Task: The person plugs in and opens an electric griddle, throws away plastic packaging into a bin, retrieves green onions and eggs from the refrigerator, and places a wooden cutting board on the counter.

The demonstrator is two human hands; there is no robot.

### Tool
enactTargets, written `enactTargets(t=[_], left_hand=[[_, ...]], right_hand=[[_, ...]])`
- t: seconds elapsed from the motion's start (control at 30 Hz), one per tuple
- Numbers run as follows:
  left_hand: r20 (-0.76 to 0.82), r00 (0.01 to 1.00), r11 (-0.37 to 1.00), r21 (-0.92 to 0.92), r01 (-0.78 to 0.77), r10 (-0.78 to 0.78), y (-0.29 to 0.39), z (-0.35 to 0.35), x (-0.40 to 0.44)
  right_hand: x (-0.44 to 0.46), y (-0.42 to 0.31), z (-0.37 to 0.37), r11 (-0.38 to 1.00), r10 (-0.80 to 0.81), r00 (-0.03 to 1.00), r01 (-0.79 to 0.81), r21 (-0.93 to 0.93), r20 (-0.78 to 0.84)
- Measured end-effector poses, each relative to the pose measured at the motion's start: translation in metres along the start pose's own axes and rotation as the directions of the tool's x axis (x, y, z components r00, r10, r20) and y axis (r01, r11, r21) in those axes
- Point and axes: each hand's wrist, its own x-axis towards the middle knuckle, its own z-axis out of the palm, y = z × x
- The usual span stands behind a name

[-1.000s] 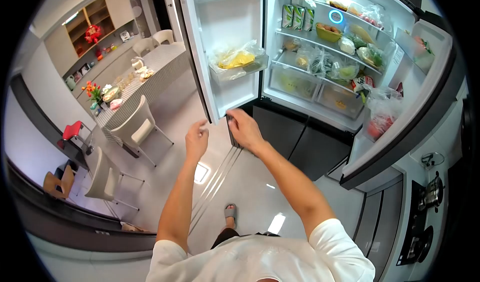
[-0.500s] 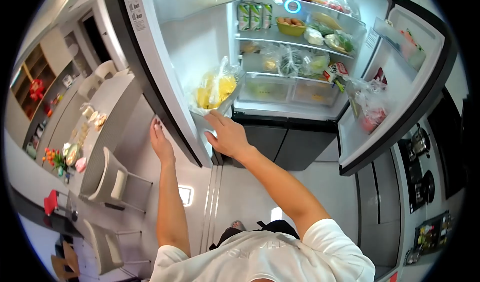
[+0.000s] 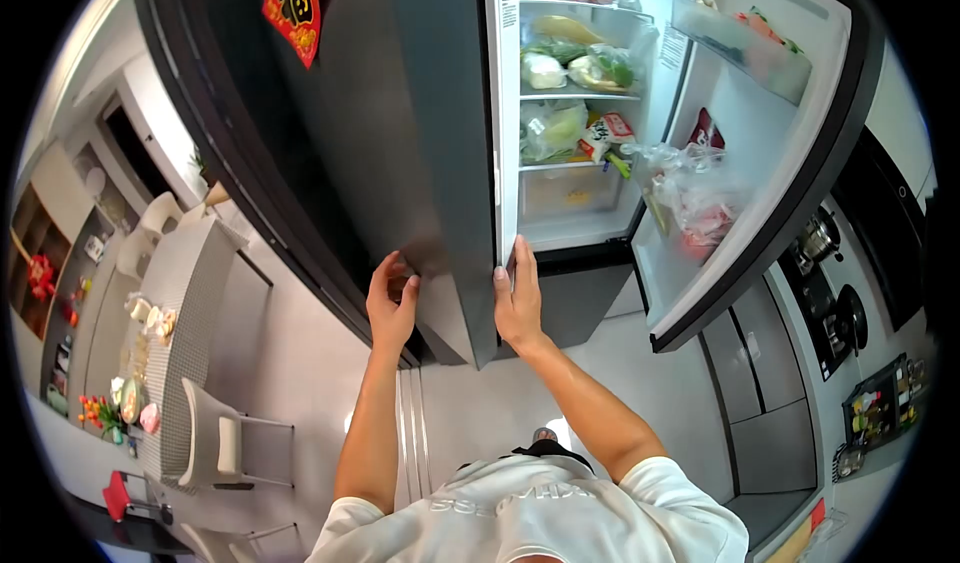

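Note:
The left refrigerator door (image 3: pixel 400 113), dark grey on the outside, stands partly swung across the opening. My left hand (image 3: pixel 392 301) is against the lower part of its outer face, fingers a little bent and thumb apart, holding nothing. At the door's free edge, my right hand (image 3: pixel 519 298) rests with fingers stretched upward and the thumb apart from them. The right refrigerator door (image 3: pixel 790 153) is wide open, with plastic bags (image 3: pixel 705 203) in its lower rack. Between the doors, shelves show bagged vegetables (image 3: pixel 605 68) and a red-and-white packet (image 3: pixel 606 135).
A red decoration (image 3: pixel 293 8) hangs on the left door. To the left are a long table (image 3: pixel 200 293) and chairs (image 3: pixel 215 433). A stove with a black pan (image 3: pixel 850 318) and a rack of bottles (image 3: pixel 885 398) line the right side.
The left door has swung toward closed, hiding its inner rack with the yellow bag and the left part of the shelves. My right hand moved from that rack to the door's edge; my left reached its outer face.

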Motion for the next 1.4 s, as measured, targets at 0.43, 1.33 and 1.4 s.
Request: enactTargets(t=[0.43, 1.33, 1.4], left_hand=[[-0.058, 0.988, 0.908, 0.406, -0.107, 0.143, -0.013, 0.146, 0.099], [0.394, 0.91, 0.976, 0.113, -0.184, 0.126, 0.028, 0.27, 0.012], [0.4, 0.905, 0.973, 0.108, -0.202, 0.144, 0.035, 0.267, 0.004]], right_hand=[[0.1, 0.106, -0.012, 0.995, 0.103, 0.994, -0.102, -0.008, 0.045], [0.059, 0.04, -0.374, 0.886, 0.008, 0.58, -0.382, -0.263, -0.814], [0.053, 0.037, -0.37, 0.897, 0.121, 0.7, -0.38, -0.224, -0.704]])
